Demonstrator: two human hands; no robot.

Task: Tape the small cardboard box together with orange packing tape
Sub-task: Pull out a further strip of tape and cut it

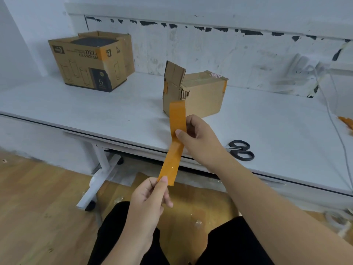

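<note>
So both hands are on a cut strip of orange tape (176, 142), stretched out in the air in front of the desk (95, 109). The right hand (196, 138) pinches it a bit above the middle, thumb on the near face and fingers curled behind. The left hand (150, 197) pinches the bottom end between thumb and fingers, lower down over the lap. The strip runs at a slant from the left hand up and away to the right hand, and its free top end sticks up past the right hand, overlapping the small box (198, 94) from this view; can't tell if it's touching the cardboard.

The small box sits on the desk, roughly mid-desk, just beyond the hands. Its left end flap stands up, torn along the edge, and there are bits of orange tape at its corners already.

A bigger printed box (89, 62) with an open top is at the back left, well apart from the small one. Black scissors (241, 150) lie near the front edge, just right of the right wrist. Some crumpled orange tape scrap (346, 122) is at the far right edge, near a white cable (332, 115).
</note>
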